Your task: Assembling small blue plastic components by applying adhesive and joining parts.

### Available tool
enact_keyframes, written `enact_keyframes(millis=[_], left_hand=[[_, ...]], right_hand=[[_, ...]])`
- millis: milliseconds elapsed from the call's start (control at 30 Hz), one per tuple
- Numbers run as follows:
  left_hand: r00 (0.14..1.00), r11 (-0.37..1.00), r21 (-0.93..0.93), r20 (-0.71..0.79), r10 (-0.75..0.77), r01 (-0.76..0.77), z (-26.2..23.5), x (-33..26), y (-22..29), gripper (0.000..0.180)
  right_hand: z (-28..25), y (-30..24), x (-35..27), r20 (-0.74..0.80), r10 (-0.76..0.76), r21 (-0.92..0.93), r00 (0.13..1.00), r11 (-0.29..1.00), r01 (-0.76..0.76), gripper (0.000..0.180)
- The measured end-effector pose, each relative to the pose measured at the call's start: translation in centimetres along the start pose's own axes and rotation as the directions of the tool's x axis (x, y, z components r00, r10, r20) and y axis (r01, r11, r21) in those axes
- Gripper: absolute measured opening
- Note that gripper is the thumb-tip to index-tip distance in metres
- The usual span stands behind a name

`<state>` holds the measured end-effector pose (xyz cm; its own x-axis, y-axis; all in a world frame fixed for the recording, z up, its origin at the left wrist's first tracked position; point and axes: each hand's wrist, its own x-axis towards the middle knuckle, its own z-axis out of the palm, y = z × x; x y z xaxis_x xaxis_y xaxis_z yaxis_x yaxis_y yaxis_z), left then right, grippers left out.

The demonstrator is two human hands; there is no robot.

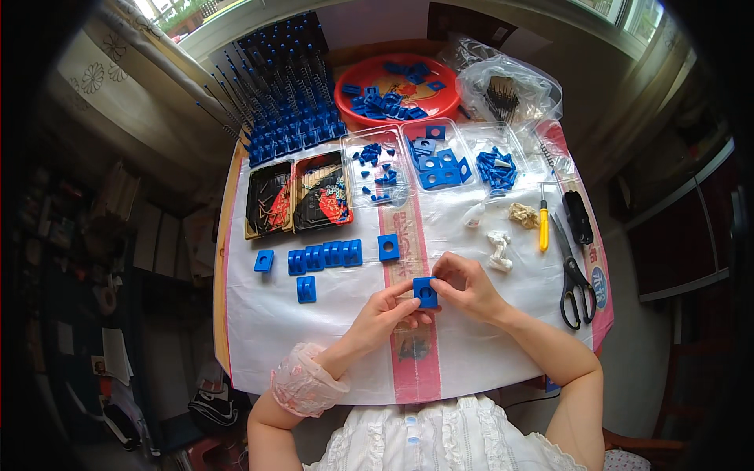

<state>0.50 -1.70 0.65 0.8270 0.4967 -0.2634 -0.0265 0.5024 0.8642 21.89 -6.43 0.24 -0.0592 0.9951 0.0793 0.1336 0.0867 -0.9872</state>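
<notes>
Between my two hands, over the front middle of the table, is a small blue plastic block (pixel 425 293) with a round recess in its face. My left hand (pixel 390 311) grips its left edge and underside, while the fingers of my right hand (pixel 468 287) pinch its upper right side. Just beyond lies a square blue plate with a round hole (pixel 389 247). To the left, several blue blocks (pixel 324 257) stand in a row. Nearer me is one more blue block (pixel 306 290), and a separate blue piece (pixel 264 261) lies farther left.
Black trays (pixel 269 200) of screws and nuts and clear boxes (pixel 375 169) of blue parts line the back. Behind are a red basin (pixel 397 88) and blue blocks with upright springs (pixel 290 129). Scissors (pixel 576 282), a yellow-handled screwdriver (pixel 543 228) and crumpled white material (pixel 499 251) lie right.
</notes>
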Motion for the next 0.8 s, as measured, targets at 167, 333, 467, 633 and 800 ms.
enact_keyframes(millis=[167,333,467,633,800], left_hand=[[1.000,1.000,-0.015,0.002,-0.006,0.006,-0.09,0.02,-0.08,0.042],[1.000,1.000,-0.015,-0.007,-0.015,0.015,0.10,-0.06,0.13,0.042],[1.000,1.000,-0.011,-0.012,-0.010,0.009,0.10,-0.07,0.11,0.042],[1.000,1.000,-0.025,-0.024,-0.012,0.012,0.10,-0.06,-0.07,0.042],[0.999,1.000,-0.021,-0.032,-0.008,0.007,0.14,-0.07,-0.09,0.042]], right_hand=[[0.05,-0.02,0.03,0.001,0.001,-0.004,1.000,1.000,-0.001,0.012],[0.00,-0.07,0.04,0.001,-0.017,-0.041,1.000,0.999,0.017,0.012],[0.05,-0.21,0.08,-0.002,-0.025,-0.034,1.000,0.999,0.025,0.012],[-0.04,-0.05,0.04,0.009,-0.021,-0.047,1.000,0.999,0.022,0.011],[0.00,-0.34,0.04,0.007,-0.021,-0.045,1.000,0.999,0.021,0.010]])
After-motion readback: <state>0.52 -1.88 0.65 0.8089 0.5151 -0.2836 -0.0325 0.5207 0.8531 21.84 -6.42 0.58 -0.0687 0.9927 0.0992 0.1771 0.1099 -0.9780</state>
